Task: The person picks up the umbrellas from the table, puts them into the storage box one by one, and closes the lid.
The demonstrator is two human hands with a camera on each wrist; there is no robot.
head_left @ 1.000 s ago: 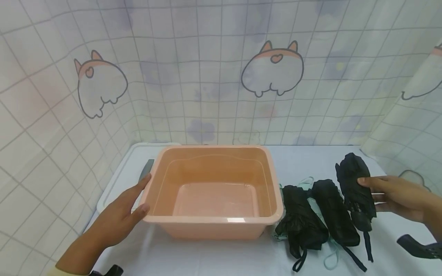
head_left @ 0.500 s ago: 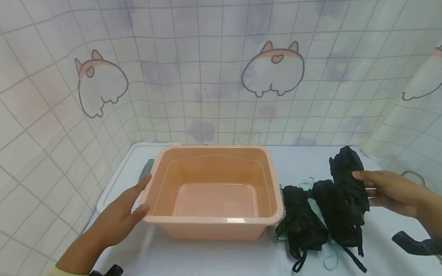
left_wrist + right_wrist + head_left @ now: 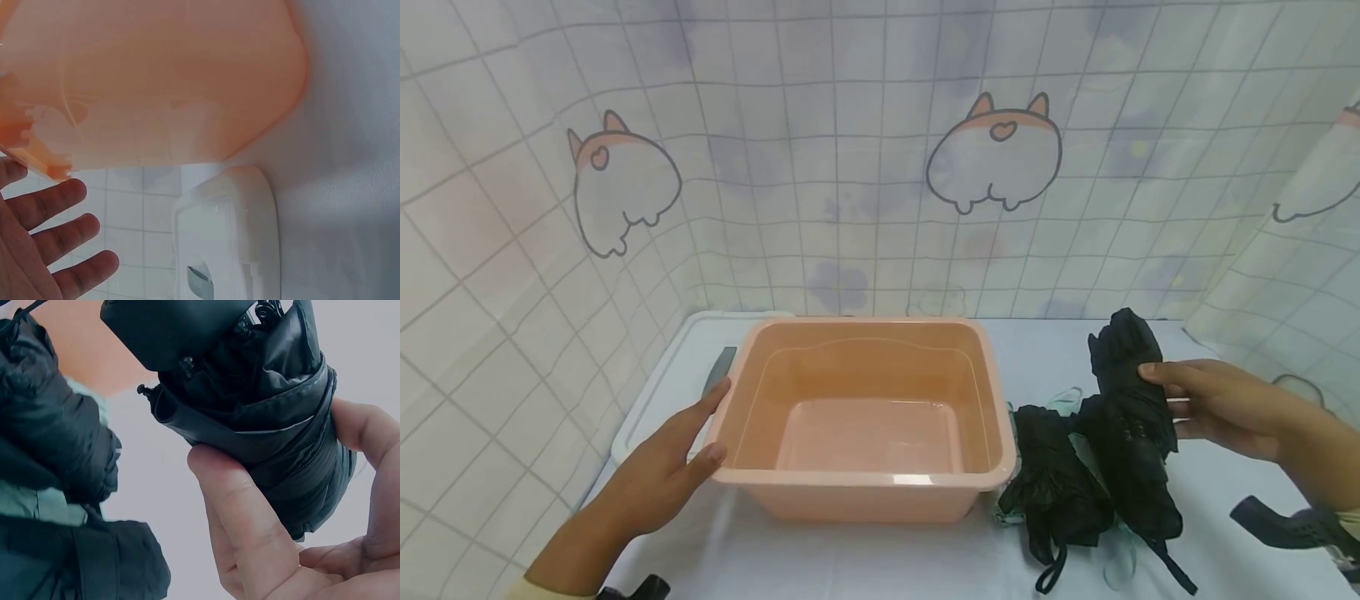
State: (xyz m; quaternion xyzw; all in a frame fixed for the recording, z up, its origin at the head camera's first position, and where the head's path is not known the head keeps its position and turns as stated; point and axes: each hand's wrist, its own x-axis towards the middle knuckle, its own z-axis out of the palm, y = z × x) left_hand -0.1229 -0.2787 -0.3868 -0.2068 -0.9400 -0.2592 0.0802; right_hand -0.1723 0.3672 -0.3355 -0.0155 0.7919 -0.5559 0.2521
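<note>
A peach plastic tub [image 3: 865,479] stands on the white-covered table, and nothing shows inside it. My left hand [image 3: 688,433] rests flat against its left wall with straight fingers; the wrist view shows the same left hand [image 3: 44,250] beside the tub [image 3: 156,81]. My right hand [image 3: 1180,392] grips a folded black umbrella [image 3: 1123,367] and holds it above the table, right of the tub. In the right wrist view the thumb and fingers of that hand [image 3: 262,550] wrap the umbrella [image 3: 262,419]. Two more folded black umbrellas [image 3: 1052,483] [image 3: 1142,500] lie just right of the tub.
A white lidded box [image 3: 655,383] with a grey handle [image 3: 718,368] sits behind the tub's left side. A dark strap piece [image 3: 1277,521] lies at the lower right. A tiled curtain with cartoon animals closes in the back and both sides.
My right hand has lifted the black umbrella off the table and carried it up and left, over the other umbrellas. The left hand and the tub have not moved.
</note>
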